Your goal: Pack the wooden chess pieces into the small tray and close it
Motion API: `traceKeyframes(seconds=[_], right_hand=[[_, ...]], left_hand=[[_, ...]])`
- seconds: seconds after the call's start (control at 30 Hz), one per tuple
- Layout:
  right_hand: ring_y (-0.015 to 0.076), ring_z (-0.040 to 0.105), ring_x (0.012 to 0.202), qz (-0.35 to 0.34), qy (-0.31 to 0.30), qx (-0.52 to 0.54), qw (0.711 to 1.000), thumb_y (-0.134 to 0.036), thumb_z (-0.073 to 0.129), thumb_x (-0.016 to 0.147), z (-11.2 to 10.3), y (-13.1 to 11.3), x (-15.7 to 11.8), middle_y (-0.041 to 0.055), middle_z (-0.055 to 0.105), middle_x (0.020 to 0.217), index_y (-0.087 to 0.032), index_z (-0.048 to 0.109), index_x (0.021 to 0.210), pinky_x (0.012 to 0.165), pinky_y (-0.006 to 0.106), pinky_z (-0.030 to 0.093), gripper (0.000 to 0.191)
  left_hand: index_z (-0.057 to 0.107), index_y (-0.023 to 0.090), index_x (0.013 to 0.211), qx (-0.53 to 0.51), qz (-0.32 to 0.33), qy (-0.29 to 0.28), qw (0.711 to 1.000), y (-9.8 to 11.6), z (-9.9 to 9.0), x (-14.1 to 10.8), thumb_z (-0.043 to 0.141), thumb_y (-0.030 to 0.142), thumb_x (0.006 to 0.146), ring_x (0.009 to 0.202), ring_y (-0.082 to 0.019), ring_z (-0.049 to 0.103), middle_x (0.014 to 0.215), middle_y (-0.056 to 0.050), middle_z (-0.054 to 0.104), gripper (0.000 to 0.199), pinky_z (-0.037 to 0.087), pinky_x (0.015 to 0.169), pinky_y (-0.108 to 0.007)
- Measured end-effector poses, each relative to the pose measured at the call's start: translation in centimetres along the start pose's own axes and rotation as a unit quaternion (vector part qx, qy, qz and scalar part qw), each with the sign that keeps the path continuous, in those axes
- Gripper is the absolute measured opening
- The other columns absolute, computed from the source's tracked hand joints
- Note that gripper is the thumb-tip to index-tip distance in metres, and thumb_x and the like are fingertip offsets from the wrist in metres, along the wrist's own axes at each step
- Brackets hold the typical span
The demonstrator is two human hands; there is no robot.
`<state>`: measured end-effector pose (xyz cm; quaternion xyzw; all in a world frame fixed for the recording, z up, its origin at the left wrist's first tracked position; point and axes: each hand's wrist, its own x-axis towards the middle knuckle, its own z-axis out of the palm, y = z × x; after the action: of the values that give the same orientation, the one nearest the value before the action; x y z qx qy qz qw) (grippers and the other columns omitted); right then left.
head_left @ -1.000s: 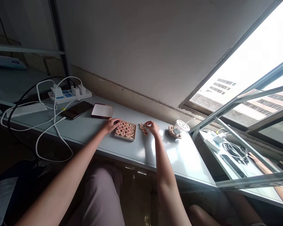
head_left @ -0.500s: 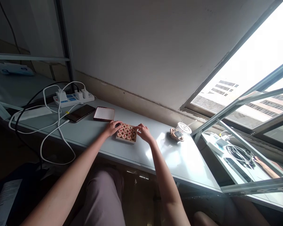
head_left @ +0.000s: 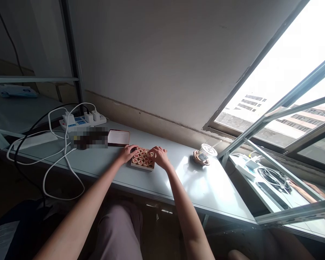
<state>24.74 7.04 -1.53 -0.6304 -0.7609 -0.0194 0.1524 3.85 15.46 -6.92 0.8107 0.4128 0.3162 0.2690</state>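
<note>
A shallow open box (head_left: 141,167) of round wooden Chinese chess pieces (head_left: 141,157), marked with characters, lies on the grey table. My left hand (head_left: 127,154) grips the box's upper left side, fingers curled at the rim. Over the box's right part, my right hand (head_left: 159,156) has its fingers pinched on one Chinese chess piece (head_left: 151,154), which looks raised above the others. The back right corner of the box is hidden behind that hand. Left of the box and further back lies its red-edged lid (head_left: 118,137), pale inside facing up.
On the left are a power strip (head_left: 82,122) with chargers and loose white cables (head_left: 45,177). A blurred-out patch (head_left: 90,138) covers something beside the lid. A lidded plastic cup (head_left: 208,150) stands to the right. Metal frame bars (head_left: 271,162) border the table's right side.
My right hand has moved left from the box's right edge to above the pieces, and a piece now shows at its fingertips. My left hand stays by the box. The view has shifted slightly.
</note>
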Motion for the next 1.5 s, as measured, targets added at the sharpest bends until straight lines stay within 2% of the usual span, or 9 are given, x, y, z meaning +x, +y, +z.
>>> traceKeyframes(seconds=[0.17, 0.33, 0.5, 0.87, 1.0, 1.13, 1.2, 1.33, 1.5], right_hand=[[0.0202, 0.05, 0.096, 0.134, 0.033, 0.001, 0.99, -0.04, 0.058, 0.08, -1.6, 4.6, -1.8, 0.004, 0.06, 0.1, -0.025, 0.06, 0.095, 0.076, 0.029, 0.033, 0.022], [0.0183, 0.056, 0.085, 0.25, 0.003, 0.003, 0.968, -0.042, 0.051, 0.084, -1.4, 8.3, -3.4, 0.0047, 0.063, 0.095, -0.023, 0.058, 0.097, 0.068, 0.027, 0.035, 0.024], [0.0164, 0.058, 0.081, 0.249, -0.01, 0.085, 0.965, -0.044, 0.045, 0.086, -0.3, 9.1, -3.1, 0.0025, 0.065, 0.095, -0.025, 0.059, 0.101, 0.064, 0.026, 0.037, 0.028], [0.0172, 0.059, 0.083, 0.269, 0.013, 0.089, 0.959, -0.039, 0.046, 0.085, -0.2, 8.3, -3.0, 0.003, 0.065, 0.098, -0.024, 0.057, 0.107, 0.072, 0.03, 0.038, 0.028], [0.0182, 0.057, 0.091, 0.218, 0.059, 0.035, 0.974, -0.03, 0.046, 0.086, -1.0, 6.1, -3.3, 0.0033, 0.062, 0.101, -0.025, 0.059, 0.106, 0.081, 0.035, 0.037, 0.024], [0.017, 0.054, 0.094, 0.012, -0.023, 0.071, 0.997, -0.034, 0.052, 0.085, -1.3, 2.0, -3.1, 0.0036, 0.057, 0.112, -0.03, 0.058, 0.113, 0.085, 0.033, 0.037, 0.029], [0.0183, 0.051, 0.1, -0.047, -0.044, 0.062, 0.996, -0.035, 0.053, 0.085, -0.9, 0.1, -2.8, 0.0031, 0.057, 0.114, -0.032, 0.059, 0.114, 0.088, 0.034, 0.035, 0.029], [0.02, 0.049, 0.1, -0.04, -0.026, 0.041, 0.998, -0.034, 0.054, 0.085, -0.3, -1.5, -2.3, 0.0033, 0.059, 0.108, -0.03, 0.062, 0.106, 0.087, 0.034, 0.033, 0.023], [0.0199, 0.051, 0.096, 0.013, 0.001, 0.06, 0.998, -0.043, 0.054, 0.084, -1.2, 0.0, -2.5, 0.0037, 0.061, 0.101, -0.028, 0.064, 0.097, 0.083, 0.033, 0.033, 0.022]], left_hand=[[0.058, 0.022, 0.115, -0.004, -0.006, -0.004, 1.0, 0.2, -0.1, 0.0, 0.04, 0.043, 0.081, 0.112, -0.025, 0.049, 0.115, -0.005, 0.062, 0.044, 0.04, 0.094, -0.037], [0.059, 0.022, 0.115, 0.0, 0.0, 0.003, 1.0, 0.3, -0.1, 0.0, 0.041, 0.042, 0.081, 0.114, -0.025, 0.048, 0.116, -0.004, 0.062, 0.043, 0.038, 0.096, -0.038], [0.058, 0.022, 0.117, -0.003, -0.014, -0.008, 1.0, 0.2, -0.1, -0.1, 0.04, 0.043, 0.082, 0.115, -0.025, 0.048, 0.116, -0.006, 0.061, 0.045, 0.04, 0.095, -0.038], [0.059, 0.022, 0.115, 0.002, -0.01, 0.004, 1.0, 0.0, 0.0, 0.0, 0.04, 0.043, 0.082, 0.112, -0.024, 0.05, 0.113, -0.005, 0.062, 0.043, 0.041, 0.094, -0.037], [0.059, 0.023, 0.115, 0.0, 0.005, -0.001, 1.0, -0.2, 0.2, 0.1, 0.04, 0.041, 0.082, 0.111, -0.024, 0.05, 0.114, -0.004, 0.062, 0.042, 0.041, 0.094, -0.037], [0.059, 0.024, 0.114, 0.006, 0.005, 0.004, 1.0, -0.4, 0.3, 0.1, 0.042, 0.04, 0.081, 0.112, -0.024, 0.05, 0.115, -0.003, 0.062, 0.041, 0.04, 0.094, -0.037], [0.059, 0.025, 0.114, 0.009, 0.004, 0.008, 1.0, -0.4, 0.3, 0.1, 0.042, 0.039, 0.081, 0.113, -0.024, 0.049, 0.115, -0.003, 0.062, 0.04, 0.04, 0.095, -0.036], [0.059, 0.024, 0.113, 0.012, 0.007, 0.009, 1.0, -0.2, 0.2, 0.0, 0.042, 0.039, 0.081, 0.113, -0.024, 0.049, 0.115, -0.003, 0.062, 0.039, 0.04, 0.095, -0.036], [0.059, 0.024, 0.115, 0.003, 0.003, 0.0, 1.0, -0.2, 0.1, 0.0, 0.04, 0.041, 0.082, 0.113, -0.024, 0.049, 0.116, -0.004, 0.061, 0.041, 0.041, 0.094, -0.037]])
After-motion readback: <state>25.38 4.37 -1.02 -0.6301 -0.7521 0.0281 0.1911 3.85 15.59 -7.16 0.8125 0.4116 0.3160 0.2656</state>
